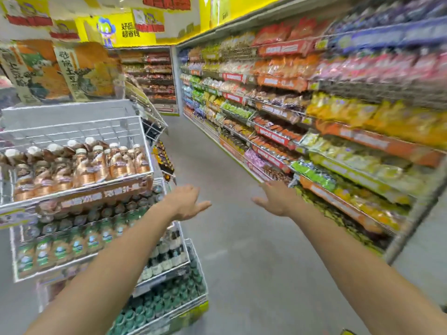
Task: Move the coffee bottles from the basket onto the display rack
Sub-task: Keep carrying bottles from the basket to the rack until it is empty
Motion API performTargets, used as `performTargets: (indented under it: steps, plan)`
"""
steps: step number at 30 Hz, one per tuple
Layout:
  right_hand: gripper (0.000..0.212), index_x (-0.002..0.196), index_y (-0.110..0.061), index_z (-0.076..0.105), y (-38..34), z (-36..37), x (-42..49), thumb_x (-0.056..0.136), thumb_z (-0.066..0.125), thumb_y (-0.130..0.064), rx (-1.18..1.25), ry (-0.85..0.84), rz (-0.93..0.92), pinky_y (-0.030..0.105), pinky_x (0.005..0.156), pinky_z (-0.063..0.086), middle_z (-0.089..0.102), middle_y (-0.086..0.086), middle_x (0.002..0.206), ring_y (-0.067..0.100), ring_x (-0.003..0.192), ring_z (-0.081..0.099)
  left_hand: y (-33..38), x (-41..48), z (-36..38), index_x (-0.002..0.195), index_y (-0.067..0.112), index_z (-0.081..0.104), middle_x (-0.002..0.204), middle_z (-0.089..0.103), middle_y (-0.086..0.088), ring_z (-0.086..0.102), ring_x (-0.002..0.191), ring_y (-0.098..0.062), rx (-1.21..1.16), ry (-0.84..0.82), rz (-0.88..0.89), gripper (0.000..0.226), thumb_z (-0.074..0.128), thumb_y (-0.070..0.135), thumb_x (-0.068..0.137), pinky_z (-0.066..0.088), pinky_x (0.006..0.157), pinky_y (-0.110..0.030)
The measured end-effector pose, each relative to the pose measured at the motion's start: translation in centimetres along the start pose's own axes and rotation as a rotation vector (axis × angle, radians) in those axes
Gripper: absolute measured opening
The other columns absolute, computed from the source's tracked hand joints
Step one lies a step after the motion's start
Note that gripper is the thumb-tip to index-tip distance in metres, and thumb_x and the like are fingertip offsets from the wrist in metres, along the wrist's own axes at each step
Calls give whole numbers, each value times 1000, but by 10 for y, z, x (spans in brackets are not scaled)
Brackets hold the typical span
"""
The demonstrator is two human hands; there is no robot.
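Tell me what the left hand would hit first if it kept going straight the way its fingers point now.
Probably nothing nearby. The left hand is open and empty, fingers pointing right and slightly forward over bare aisle floor, roughly toward the right hand. Depth is unclear, so it may pass in front of it.

Both bare arms stretched forward, left hand [187,201] and right hand [278,199] empty, fingers loosely spread, palms turned inward.
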State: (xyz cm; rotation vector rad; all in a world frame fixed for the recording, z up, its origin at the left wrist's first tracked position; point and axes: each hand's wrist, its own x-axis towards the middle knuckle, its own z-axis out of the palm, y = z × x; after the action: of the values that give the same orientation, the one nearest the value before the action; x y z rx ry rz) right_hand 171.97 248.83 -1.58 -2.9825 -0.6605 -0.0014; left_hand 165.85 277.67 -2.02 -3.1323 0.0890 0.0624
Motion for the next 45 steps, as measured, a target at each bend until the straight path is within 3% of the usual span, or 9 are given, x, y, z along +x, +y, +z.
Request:
performTargets:
  steps: [3,6,8,17,20,24,30,39,45]
  plan:
    - [74,155,-18,38,99,-3,-70,99,41,-67,18,14,166,49,111,44,44,12,156,34,141,44,107,27,-3,140,5,50,143,55,-20,53,132,-38,0,0,132,75,38,67,100,42,107,-43]
    - [64,133,-16,55,198,-11,-152,97,43,-68,-9,3,314,50,94,53,61,11,132,33,118,59,234,41,-2,144,5,47,146,52,-19,50,135,-37,-28,-27,294,89,27,76,94,41,109,-44]
    - [55,120,-16,57,258,-18,-210,99,44,-65,-9,-9,408,50,89,55,63,11,120,33,109,62,324,46,5,146,5,44,150,48,-18,46,139,-34,-58,-44,410,79,33,68,100,39,111,-45]
    - [73,156,-17,39,482,-1,-406,100,42,-65,9,-64,729,50,114,40,44,13,154,35,144,40,650,33,64,128,5,56,128,60,-17,54,125,-37,-219,-131,734,59,44,57,102,46,100,-47]
    - [73,157,-17,37,521,16,-422,101,43,-63,45,-87,738,49,113,41,43,13,155,35,144,39,692,44,85,118,9,59,121,62,-14,57,117,-34,-188,-166,744,56,43,60,102,47,96,-47]
    - [66,149,-14,44,559,57,-419,102,43,-61,72,-134,728,49,107,46,52,16,145,37,136,48,732,71,120,143,5,49,148,51,-17,47,139,-36,-142,-261,750,68,41,59,103,42,111,-49]
    - [63,147,-11,47,606,162,-392,102,47,-55,145,-239,715,47,106,46,54,17,145,36,136,49,772,115,220,148,5,47,155,47,-16,42,144,-33,-147,-410,699,69,41,58,104,37,117,-46]
    - [56,138,-17,51,616,458,-404,99,48,-57,387,-603,660,49,99,50,55,12,138,35,132,51,757,98,487,137,9,55,142,56,-14,48,138,-33,-142,-798,463,83,32,73,89,42,110,-43]
    - [51,132,-14,54,597,620,-414,98,50,-53,467,-784,582,47,95,49,56,13,136,34,131,52,716,70,655,149,13,46,147,52,-12,45,141,-33,-123,-939,317,64,44,57,103,43,111,-45]
